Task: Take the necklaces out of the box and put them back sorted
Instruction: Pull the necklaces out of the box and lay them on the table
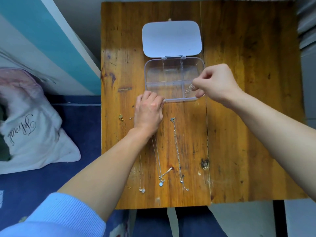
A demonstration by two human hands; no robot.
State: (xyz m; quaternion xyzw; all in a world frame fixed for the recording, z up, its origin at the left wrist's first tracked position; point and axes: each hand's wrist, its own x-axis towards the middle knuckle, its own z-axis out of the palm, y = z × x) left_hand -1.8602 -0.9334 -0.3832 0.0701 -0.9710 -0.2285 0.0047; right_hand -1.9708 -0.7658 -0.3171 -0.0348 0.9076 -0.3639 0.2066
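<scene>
A white pillow (34, 134) with script lettering lay on a blue surface at far left, beside the wooden tabletop (248, 125). Near the tabletop's left edge, a thin gold necklace (122, 124) lay stretched toward the person. Just right of it, the left hand (148, 113) held the near left corner of the clear box (171, 77), fingers curled over the corner and thumb against the near wall. Below that wrist, two silver necklaces lay side by side on the wood: a cluster-pendant necklace (142, 189) and, to its right, a round-pendant necklace (160, 183). Further right and apart from them lay a long silver chain (177, 151), running from near the box toward the tabletop's near edge. The divided box sat in the middle of the tabletop, and its white lid (171, 39) lay open flat behind the far hinge. At right, the right hand (217, 82) pinched a bunched silver necklace (189, 88) between thumb and forefinger. That necklace hung into the near right compartment. Whether it touched the bottom could not be told.
</scene>
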